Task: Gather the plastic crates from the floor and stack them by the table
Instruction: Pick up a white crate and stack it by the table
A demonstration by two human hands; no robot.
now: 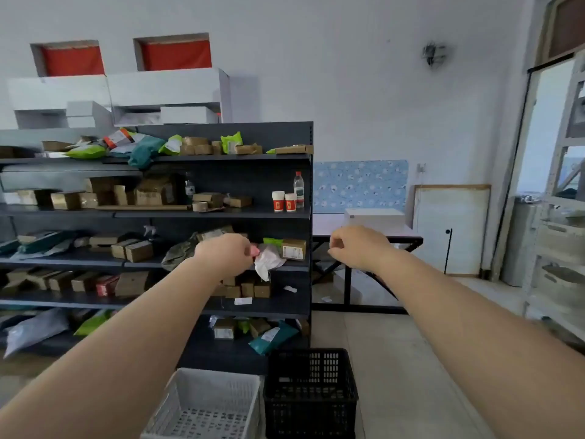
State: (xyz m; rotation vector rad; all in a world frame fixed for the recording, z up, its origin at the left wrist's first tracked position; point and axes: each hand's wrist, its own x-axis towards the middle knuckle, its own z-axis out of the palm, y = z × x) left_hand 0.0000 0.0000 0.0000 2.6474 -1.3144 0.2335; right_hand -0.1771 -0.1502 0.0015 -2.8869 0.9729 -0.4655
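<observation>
Two plastic crates stand side by side on the floor at the bottom of the view: a white slatted crate (205, 403) on the left and a black one (311, 394) right of it, both upright. Nothing shows inside either. My left hand (226, 253) and my right hand (357, 247) are stretched out at chest height well above the crates, each curled into a loose fist with nothing in it. The table (329, 224), white-topped on black legs, stands past the shelf's right end, against the far wall.
A dark metal shelf unit (294, 213) full of cardboard boxes, parcels, cups and a bottle fills the left half, right behind the crates. A white box (375, 218) sits on the table. Pale crates (557, 264) are stacked at the right edge. Tiled floor lies open on the right.
</observation>
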